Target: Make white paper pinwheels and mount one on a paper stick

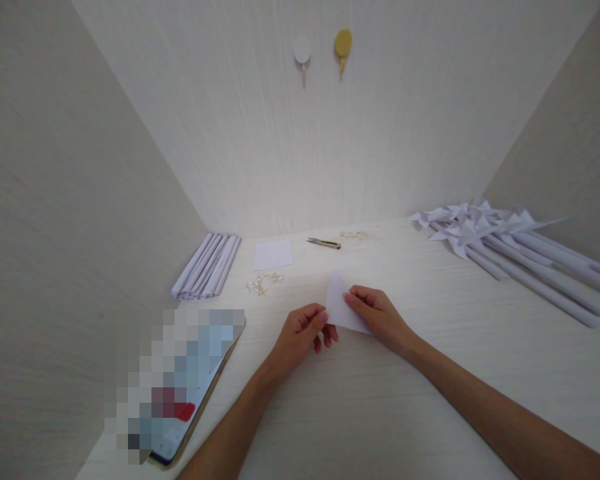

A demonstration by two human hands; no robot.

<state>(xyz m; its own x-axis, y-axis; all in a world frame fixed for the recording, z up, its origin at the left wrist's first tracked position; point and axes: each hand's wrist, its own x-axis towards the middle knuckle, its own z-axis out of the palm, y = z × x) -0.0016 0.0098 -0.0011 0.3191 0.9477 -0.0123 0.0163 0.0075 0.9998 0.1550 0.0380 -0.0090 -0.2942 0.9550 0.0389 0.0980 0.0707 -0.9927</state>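
Note:
A piece of white paper (pixel 339 303), folded to a roughly triangular shape, is held above the table between my two hands. My left hand (pixel 306 331) pinches its left corner between thumb and fingers. On the right side, my right hand (pixel 374 308) grips the paper with the thumb on top. Beyond my hands lie a flat square of white paper (pixel 273 255) and a pair of thread snips (pixel 324 243). Small pale pieces (pixel 265 283) are scattered near the square; they are too small to name.
Rolled paper tubes (pixel 207 265) lie at the back left. Paper pinwheels (pixel 473 223) on paper sticks (pixel 545 267) are heaped at the right. A phone (pixel 205 380), partly blurred out, stands at the left front. More small bits (pixel 356 235) lie by the back wall, which carries two hooks (pixel 343 43).

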